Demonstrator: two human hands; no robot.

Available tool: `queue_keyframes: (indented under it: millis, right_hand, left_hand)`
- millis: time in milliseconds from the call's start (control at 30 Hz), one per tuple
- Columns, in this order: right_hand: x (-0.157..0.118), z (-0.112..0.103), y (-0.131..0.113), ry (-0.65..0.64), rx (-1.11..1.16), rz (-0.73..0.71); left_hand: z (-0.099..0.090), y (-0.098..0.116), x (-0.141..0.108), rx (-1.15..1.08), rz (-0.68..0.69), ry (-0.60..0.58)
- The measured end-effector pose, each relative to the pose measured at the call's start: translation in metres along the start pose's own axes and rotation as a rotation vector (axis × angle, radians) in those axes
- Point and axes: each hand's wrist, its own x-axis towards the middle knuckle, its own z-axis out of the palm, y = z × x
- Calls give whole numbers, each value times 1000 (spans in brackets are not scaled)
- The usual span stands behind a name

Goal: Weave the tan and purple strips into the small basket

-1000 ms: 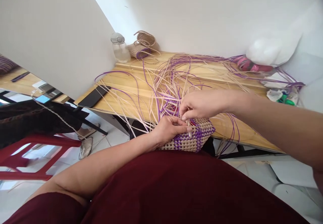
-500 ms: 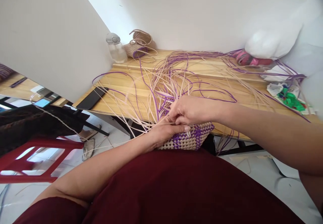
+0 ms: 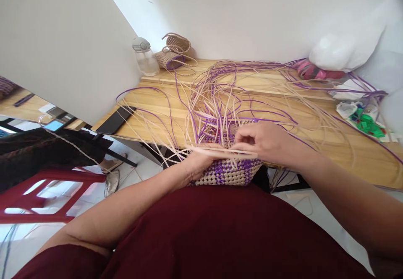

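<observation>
A partly woven basket [image 3: 231,174] in beige and purple rests against my lap at the table's front edge. Many loose beige and purple strands fan out from its far side over the table. My left hand [image 3: 201,161] is closed on the basket's left side, with its fingertips partly hidden. My right hand [image 3: 260,142] is above the basket's right part, fingers curled in a pinch on a beige strand [image 3: 229,153]. That strand runs leftward across my left hand and is blurred by motion.
On the wooden table [image 3: 151,98] lie a black phone [image 3: 116,119] and green scraps [image 3: 367,123]. A water bottle [image 3: 145,56] and small woven baskets [image 3: 171,58] stand at the back left. A white plastic bag [image 3: 340,52] is at the back right. A red chair [image 3: 59,195] stands left, near another person's leg.
My right hand has moved right, away from my left hand, and a beige strand now stretches between them. My left hand stays on the basket.
</observation>
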Motion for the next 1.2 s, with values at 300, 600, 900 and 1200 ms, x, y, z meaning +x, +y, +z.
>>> queue_keyframes:
  millis: [300, 600, 900, 1200]
  right_hand:
    - [-12, -6, -23, 137, 268, -146]
    - [-38, 36, -5, 194, 12, -224]
    - [-54, 63, -17, 225, 351, 274]
    - [-46, 57, -23, 82, 444, 412]
  left_hand:
    - [-2, -5, 4, -44, -23, -65]
    - [-6, -5, 2, -81, -37, -28]
    - [-6, -5, -1, -101, -44, -22]
    - [0, -2, -2, -126, -11, -6]
